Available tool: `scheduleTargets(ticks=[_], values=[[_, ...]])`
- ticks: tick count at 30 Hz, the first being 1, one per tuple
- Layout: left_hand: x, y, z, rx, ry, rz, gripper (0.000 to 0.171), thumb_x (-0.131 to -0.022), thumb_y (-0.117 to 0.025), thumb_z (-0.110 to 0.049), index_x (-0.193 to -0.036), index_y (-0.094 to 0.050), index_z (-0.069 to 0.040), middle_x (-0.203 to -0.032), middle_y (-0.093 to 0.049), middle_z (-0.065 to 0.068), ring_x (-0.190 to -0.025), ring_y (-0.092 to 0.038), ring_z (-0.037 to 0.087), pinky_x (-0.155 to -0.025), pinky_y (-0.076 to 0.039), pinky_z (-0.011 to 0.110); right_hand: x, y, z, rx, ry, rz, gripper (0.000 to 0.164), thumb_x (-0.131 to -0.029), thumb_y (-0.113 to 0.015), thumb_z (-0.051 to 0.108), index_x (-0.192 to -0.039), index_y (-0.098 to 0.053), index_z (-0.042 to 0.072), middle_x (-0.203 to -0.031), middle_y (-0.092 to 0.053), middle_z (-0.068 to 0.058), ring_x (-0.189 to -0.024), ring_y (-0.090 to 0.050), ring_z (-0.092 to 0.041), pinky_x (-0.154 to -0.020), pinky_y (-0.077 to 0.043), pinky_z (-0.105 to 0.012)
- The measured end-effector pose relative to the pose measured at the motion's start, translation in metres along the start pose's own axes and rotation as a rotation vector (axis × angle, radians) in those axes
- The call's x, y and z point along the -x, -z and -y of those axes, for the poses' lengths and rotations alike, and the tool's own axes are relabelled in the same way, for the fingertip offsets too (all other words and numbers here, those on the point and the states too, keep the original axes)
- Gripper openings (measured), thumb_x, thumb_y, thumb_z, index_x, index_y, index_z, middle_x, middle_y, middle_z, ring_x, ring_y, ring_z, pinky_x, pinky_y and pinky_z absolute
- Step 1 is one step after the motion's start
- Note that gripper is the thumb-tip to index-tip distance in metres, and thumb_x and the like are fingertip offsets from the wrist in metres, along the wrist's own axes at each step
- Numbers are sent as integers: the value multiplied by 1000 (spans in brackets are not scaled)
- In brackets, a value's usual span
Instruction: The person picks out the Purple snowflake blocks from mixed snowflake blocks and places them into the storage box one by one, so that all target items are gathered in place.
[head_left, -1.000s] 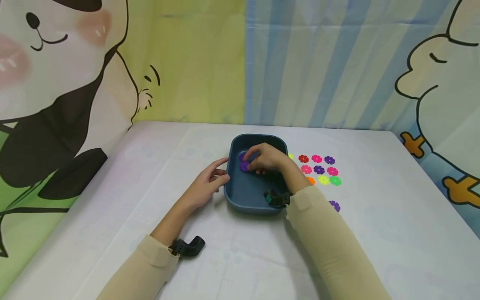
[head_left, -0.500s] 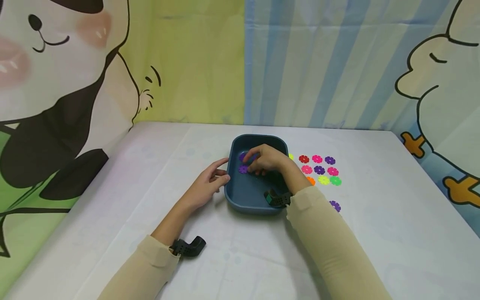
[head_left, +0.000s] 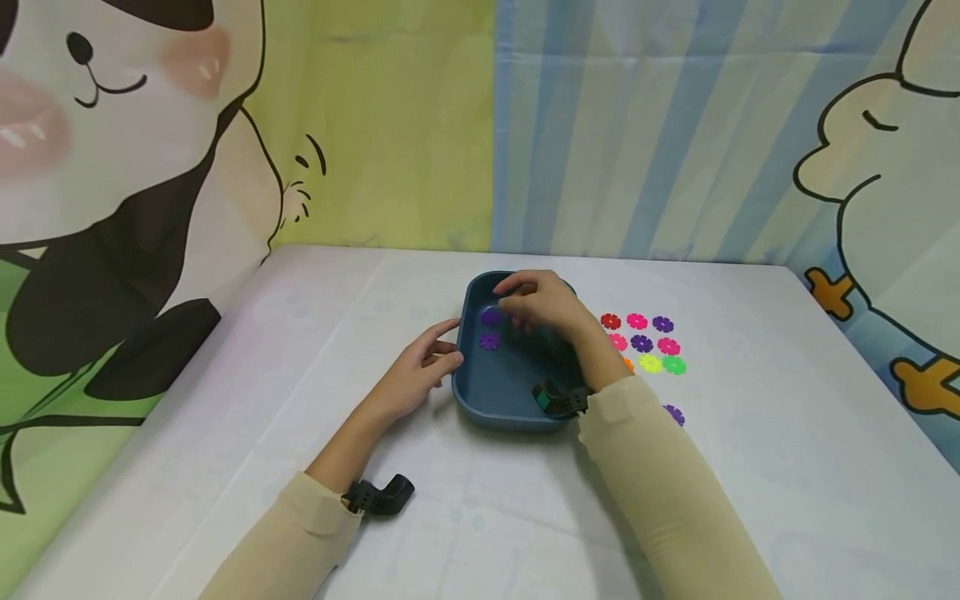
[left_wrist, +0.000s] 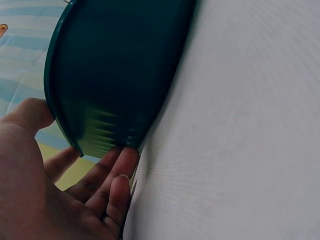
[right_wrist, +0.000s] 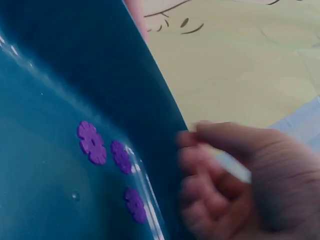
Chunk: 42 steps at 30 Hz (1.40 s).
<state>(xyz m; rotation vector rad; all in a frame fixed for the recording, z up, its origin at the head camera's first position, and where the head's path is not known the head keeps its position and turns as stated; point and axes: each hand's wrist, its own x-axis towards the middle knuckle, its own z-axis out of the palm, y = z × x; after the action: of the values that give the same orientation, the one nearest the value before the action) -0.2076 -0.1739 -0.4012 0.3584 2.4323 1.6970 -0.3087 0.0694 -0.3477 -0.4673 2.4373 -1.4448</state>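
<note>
A dark blue tray [head_left: 517,392] stands on the table between the hands. Three purple snowflake discs [right_wrist: 92,143] lie on its floor in the right wrist view, near the walls; in the head view two purple discs [head_left: 489,342] show. My right hand [head_left: 546,302] hovers over the far part of the tray with loosely bent fingers and nothing visible in them; it is blurred in the right wrist view. At the tray's left side is my left hand [head_left: 416,371]. Its thumb touches the rim and its fingertips lie along the outer wall in the left wrist view.
Right of the tray, several snowflake discs lie in rows, among them a red disc [head_left: 611,321], a yellow disc [head_left: 650,363] and a green disc [head_left: 674,365]. Closer in, a purple disc [head_left: 675,414] is partly behind the right sleeve [head_left: 660,467]. A printed curtain [head_left: 405,125] hangs behind.
My right hand has let go of the purple discs and risen away from them, toward the tray's far right. The left hand stays at the tray's side.
</note>
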Motion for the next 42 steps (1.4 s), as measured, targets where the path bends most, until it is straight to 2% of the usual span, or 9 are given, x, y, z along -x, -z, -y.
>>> scheduleTargets(ticks=[4, 7, 10, 16, 21, 31, 37, 42], values=[[0, -2, -1, 4, 4, -1, 59, -105, -57, -29, -161, -37, -23, -138, -61, 21, -114, -65, 30, -83, -49, 35, 2, 7, 7, -114, 16, -47, 37, -96, -71, 20, -130, -68, 5, -110, -72, -20, -80, -66, -30, -67, -58, -33], [0, -2, -1, 3, 2, 5, 60, -105, -57, -29, -161, -37, -23, -138, -61, 21, -114, -65, 30, -83, -49, 35, 6, 12, 12, -166, 18, -42, 39, -97, -71, 19, -133, -65, 4, -117, -71, -26, -88, -65, -40, -70, -58, -33], [0, -2, -3, -1, 0, 5, 60, -105, -57, -29, -161, -37, -23, -138, -61, 21, -114, -65, 31, -83, -49, 35, 11, 16, 16, -191, 12, -31, 41, -98, -70, 19, -136, -63, 4, -122, -69, -28, -93, -64, -43, -72, -57, -32], [1, -3, -6, -9, -1, 2, 60, -105, -57, -29, -161, -37, -22, -138, -61, 21, -115, -65, 32, -83, -49, 36, 22, 21, 22, -226, -2, -40, 40, -97, -73, 23, -134, -65, 12, -121, -71, -21, -96, -64, -40, -78, -58, -35], [1, -3, -5, -15, 8, 3, 60, -105, -57, -31, -161, -36, -23, -139, -60, 21, -116, -64, 32, -83, -49, 35, 29, 23, 24, -207, 13, -47, 37, -96, -74, 28, -130, -68, 19, -116, -72, -10, -101, -64, -41, -83, -57, -40], [0, -2, -2, -16, 10, -7, 59, -105, -57, -31, -160, -37, -27, -139, -60, 18, -118, -64, 31, -85, -50, 36, 42, 23, 25, -101, 86, -24, 42, -95, -74, 34, -133, -67, 17, -118, -73, -13, -97, -66, -36, -79, -57, -38], [0, -1, 0, -16, 2, -11, 59, -105, -58, -30, -160, -37, -26, -139, -60, 19, -118, -64, 32, -84, -50, 35, 54, 24, 27, -94, 120, -17, 37, -95, -74, 27, -131, -68, 19, -112, -72, -12, -91, -67, -33, -79, -57, -44], [-1, 0, 0, -24, 1, -15, 60, -105, -58, -30, -161, -37, -24, -139, -60, 20, -118, -64, 32, -84, -50, 35, 63, 24, 23, -88, 120, -14, 35, -96, -73, 21, -131, -68, 17, -110, -72, -15, -88, -68, -27, -75, -57, -38]])
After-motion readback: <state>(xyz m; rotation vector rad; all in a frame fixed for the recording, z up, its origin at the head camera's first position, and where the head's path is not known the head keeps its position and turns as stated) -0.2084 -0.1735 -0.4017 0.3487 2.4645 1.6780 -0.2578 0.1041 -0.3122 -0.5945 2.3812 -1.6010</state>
